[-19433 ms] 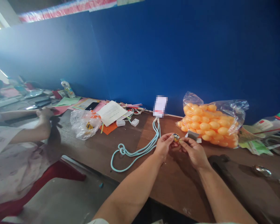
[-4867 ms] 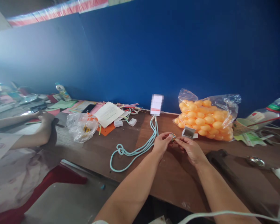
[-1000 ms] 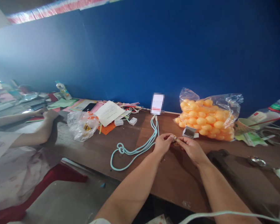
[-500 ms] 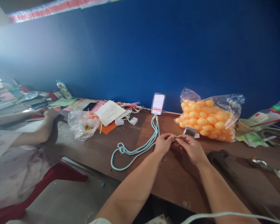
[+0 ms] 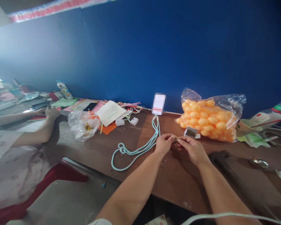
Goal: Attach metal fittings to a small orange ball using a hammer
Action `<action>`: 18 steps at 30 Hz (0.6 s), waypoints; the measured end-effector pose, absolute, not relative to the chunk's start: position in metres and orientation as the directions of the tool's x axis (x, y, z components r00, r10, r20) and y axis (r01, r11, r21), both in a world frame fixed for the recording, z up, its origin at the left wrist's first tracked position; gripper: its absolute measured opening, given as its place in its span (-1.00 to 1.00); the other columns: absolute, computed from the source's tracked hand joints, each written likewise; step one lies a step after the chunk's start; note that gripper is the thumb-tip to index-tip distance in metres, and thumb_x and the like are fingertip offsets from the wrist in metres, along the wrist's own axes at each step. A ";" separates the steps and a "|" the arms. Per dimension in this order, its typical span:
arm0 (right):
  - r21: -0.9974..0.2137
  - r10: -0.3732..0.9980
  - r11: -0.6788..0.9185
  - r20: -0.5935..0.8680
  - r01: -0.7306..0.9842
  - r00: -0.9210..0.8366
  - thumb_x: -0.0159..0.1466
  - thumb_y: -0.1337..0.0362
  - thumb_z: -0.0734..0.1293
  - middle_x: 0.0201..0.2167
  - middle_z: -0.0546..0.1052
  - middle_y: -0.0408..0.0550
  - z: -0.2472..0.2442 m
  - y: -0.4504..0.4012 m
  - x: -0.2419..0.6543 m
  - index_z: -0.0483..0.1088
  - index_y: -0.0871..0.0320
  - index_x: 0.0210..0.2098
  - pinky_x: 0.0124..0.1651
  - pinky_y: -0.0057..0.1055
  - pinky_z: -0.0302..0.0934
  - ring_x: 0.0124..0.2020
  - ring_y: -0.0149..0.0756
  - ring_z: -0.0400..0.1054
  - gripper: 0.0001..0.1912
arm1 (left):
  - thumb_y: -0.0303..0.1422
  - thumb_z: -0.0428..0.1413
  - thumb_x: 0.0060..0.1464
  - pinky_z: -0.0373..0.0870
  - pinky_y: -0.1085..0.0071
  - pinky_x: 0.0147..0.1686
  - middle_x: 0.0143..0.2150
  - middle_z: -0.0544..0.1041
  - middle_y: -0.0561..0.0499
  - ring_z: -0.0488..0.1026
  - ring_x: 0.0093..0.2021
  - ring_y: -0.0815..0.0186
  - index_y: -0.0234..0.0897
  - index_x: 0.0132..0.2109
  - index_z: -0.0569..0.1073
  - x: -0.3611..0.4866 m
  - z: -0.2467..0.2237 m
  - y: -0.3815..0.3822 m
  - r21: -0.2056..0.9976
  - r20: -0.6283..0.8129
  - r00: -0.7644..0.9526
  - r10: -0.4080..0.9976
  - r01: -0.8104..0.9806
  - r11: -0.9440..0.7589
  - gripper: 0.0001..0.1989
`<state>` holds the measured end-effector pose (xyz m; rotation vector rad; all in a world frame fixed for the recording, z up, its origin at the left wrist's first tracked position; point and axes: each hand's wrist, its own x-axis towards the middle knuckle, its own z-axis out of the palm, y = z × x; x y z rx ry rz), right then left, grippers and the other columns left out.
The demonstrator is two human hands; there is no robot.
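Note:
My left hand (image 5: 164, 144) and my right hand (image 5: 191, 148) meet over the brown table, fingertips pinched together. Between them is a small brownish-gold piece (image 5: 175, 139), mostly hidden by the fingers; its kind cannot be made out. Just behind my right hand stands a small open white box (image 5: 192, 132) with a dark inside. A clear plastic bag of orange balls (image 5: 206, 120) lies beyond it. To the left of my left hand, a pale blue cord (image 5: 135, 153) runs in loops from a white card or phone (image 5: 158, 104), blurred out, against the blue wall.
Two small white boxes (image 5: 134, 121), papers (image 5: 110, 113) and a crumpled clear bag (image 5: 83, 125) lie to the left. A co-worker's hands (image 5: 51, 114) are at the far left. On the right are a patterned cup (image 5: 245, 126), a brown bag (image 5: 243, 175) and a white cable (image 5: 215, 215).
Almost nothing differs. My right hand's fingers have shifted very slightly around the small piece; the co-worker's hand at the left has moved a little.

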<state>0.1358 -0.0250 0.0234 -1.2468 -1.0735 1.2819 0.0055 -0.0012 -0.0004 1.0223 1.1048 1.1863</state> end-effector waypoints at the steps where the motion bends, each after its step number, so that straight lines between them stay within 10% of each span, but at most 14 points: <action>1: -0.992 0.994 -0.099 -0.102 -0.079 0.036 -0.02 0.14 0.49 -0.44 0.54 -0.09 0.023 -0.025 0.136 0.51 0.16 -0.37 -0.40 -0.47 0.35 -0.42 -0.34 0.42 -0.72 | -0.26 0.14 -0.02 0.42 0.43 -0.33 -0.27 0.57 -0.10 0.47 -0.31 0.31 -0.35 -0.20 0.54 0.006 -0.001 -0.001 0.981 -0.096 0.039 0.995 -0.167 0.101 -0.72; 18: -0.996 0.997 -0.069 -0.071 0.058 -0.023 0.01 -0.02 0.43 -0.63 0.32 -0.19 0.022 -0.024 0.137 0.40 0.17 -0.44 -0.52 -0.48 0.13 -0.58 -0.44 0.16 -0.63 | -0.22 0.18 -0.06 0.44 0.41 -0.34 -0.31 0.55 -0.09 0.44 -0.39 0.37 -0.36 -0.23 0.55 0.007 0.001 -0.001 0.946 -0.143 0.093 0.985 -0.279 0.164 -0.70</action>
